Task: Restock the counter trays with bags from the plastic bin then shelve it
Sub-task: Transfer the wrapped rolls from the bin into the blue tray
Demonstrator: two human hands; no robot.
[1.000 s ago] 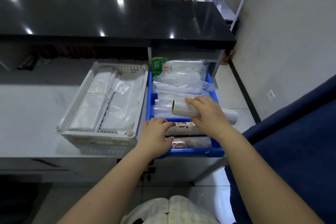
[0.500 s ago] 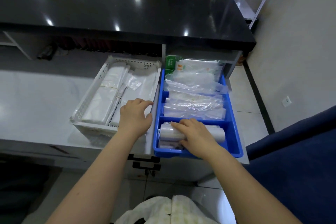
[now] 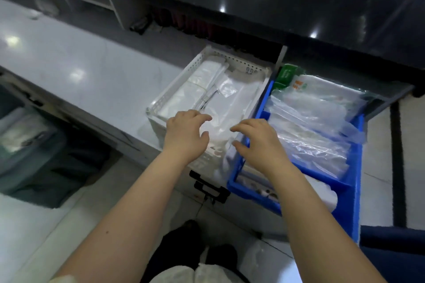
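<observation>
Fingers (image 3: 201,117) of the left hand (image 3: 185,136) are loosely curled and spread, nothing gripped. Fingers (image 3: 242,127) of the right hand (image 3: 261,148) are the same, nothing held. Contact with the plastic underneath can't be confirmed. The left hand is placed over the near end of the white tray (image 3: 241,64), the right hand over the seam between it and the blue tray (image 3: 356,179). White bags (image 3: 230,103) are stacked in the white tray, clear bags (image 3: 310,122) in the blue one. The trays are set side by side at the counter (image 3: 92,76) end. A translucent bin (image 3: 27,145) is seen low at far left.

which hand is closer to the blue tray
Right. The right hand is over the blue tray, at its left wall; the left hand is over the white basket.
</observation>
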